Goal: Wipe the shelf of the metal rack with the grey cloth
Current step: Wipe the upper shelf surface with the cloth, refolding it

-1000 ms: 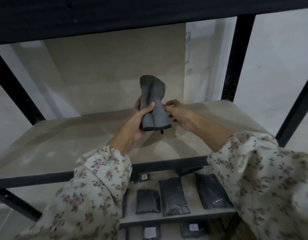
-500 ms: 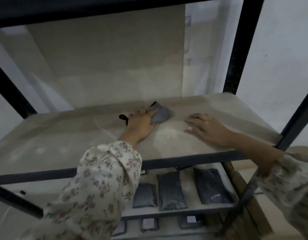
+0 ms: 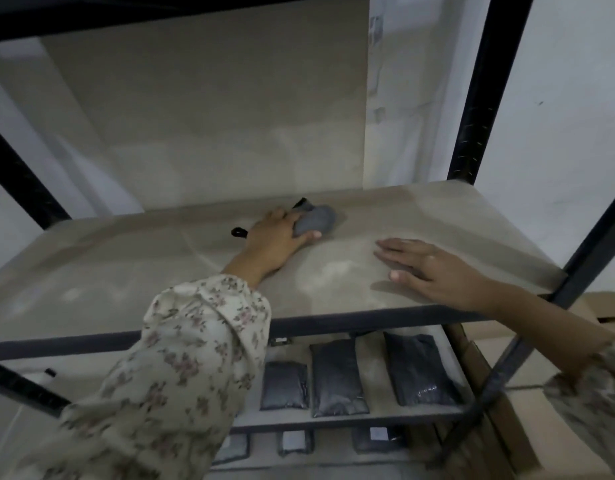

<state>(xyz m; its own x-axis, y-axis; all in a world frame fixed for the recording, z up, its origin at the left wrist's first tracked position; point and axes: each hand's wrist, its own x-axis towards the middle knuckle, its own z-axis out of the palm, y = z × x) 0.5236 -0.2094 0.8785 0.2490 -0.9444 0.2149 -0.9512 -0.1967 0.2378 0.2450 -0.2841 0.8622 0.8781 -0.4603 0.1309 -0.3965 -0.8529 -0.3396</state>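
The rack [image 3: 479, 98] frames the whole view: black uprights to the right of the right hand and to the left of the left arm, and a dark beam overhead. Its shelf [image 3: 126, 271] is a pale, dusty board that runs under both hands, with a dark front rail just below the wrists. Whitish smears lie on the board between the hands and to the left of the left arm.

A lower shelf [image 3: 375, 358] shows beneath the forearms. On it three dark pouches [image 3: 337, 379] lie side by side, below and between the two arms. More packs with pale labels sit on a level further down, too blurred to read. Brown cartons [image 3: 527, 420] stand under the right forearm, outside the rack.

The left sleeve [image 3: 181, 368], cream with small flowers, reaches up from the lower left. The left hand [image 3: 275, 242] lies palm down on the shelf near its back edge, fingers closed around the cloth [image 3: 316, 221]. The cloth is bunched into a grey wad that juts from the fingertips to the right and presses on the board. A small black loop [image 3: 238, 232] lies on the shelf just left of this hand.

The right hand [image 3: 434, 268] rests flat on the shelf, fingers spread and pointing left, holding nothing. It is well apart from the cloth, nearer the front rail.
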